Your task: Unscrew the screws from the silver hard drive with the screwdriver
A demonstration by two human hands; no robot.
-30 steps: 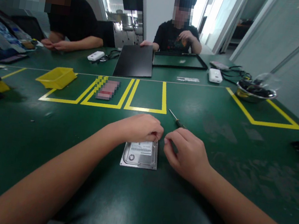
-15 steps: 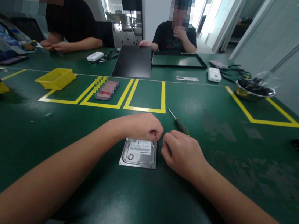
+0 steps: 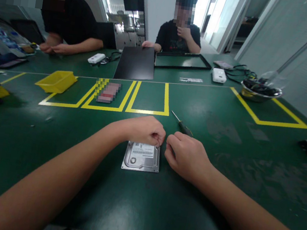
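1. Okay, so the hard drive (image 3: 142,157) was lying flat on the green table (image 3: 129,203), label up, its far end covered by a hand.
2. Left hand (image 3: 147,130): arched right over the drive's far end, fingers curled in, tips down by its far right corner. Couldn't tell if they were pinching anything.
3. Right hand (image 3: 186,152): just right of the drive, a small gap from the left one. Fingers curled toward the thumb too; no clue whether anything was tucked inside, couldn't see in.
4. A screwdriver (image 3: 183,126) lay beyond the drive and a bit right, tip pointing away, handle end hidden behind the right hand.
5. Straight beyond the drive was a yellow tape outline (image 3: 146,111). Further left of the drive: a pixelated pinkish thing (image 3: 108,92), then a yellow tray (image 3: 57,81).
6. Way off to the drive's far right sat a metal bowl (image 3: 259,96) full of dark stuff.
7. Across from the drive, a co-worker (image 3: 178,38) had one hand on a black panel (image 3: 136,63), the other raised.
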